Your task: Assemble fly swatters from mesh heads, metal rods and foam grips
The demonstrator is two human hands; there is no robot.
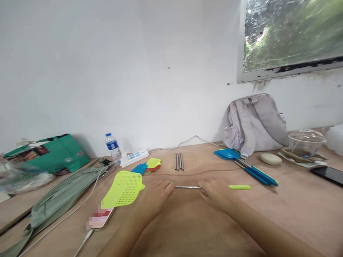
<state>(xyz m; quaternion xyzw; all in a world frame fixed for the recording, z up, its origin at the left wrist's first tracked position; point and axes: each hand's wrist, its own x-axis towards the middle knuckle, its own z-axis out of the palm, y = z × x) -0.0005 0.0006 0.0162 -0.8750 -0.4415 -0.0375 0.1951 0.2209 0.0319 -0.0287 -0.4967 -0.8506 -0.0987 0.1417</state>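
Note:
A fly swatter lies level across the front of me, with a yellow-green mesh head at the left, a thin metal rod and a yellow-green handle at the right. My left hand is closed around it near the head. On the rod beside the handle, my right hand is closed too. Several bare metal tubes rest side by side beyond my hands. Loose swatter heads in blue, yellow-green and red are piled past my left hand. Several blue-handled swatters lie to the right.
A phone with a charging cable lies under the swatter head. At the left are a green bag, a grey-green strap bag, a water bottle and a power strip. A backpack, plastic bowl and black phone are right.

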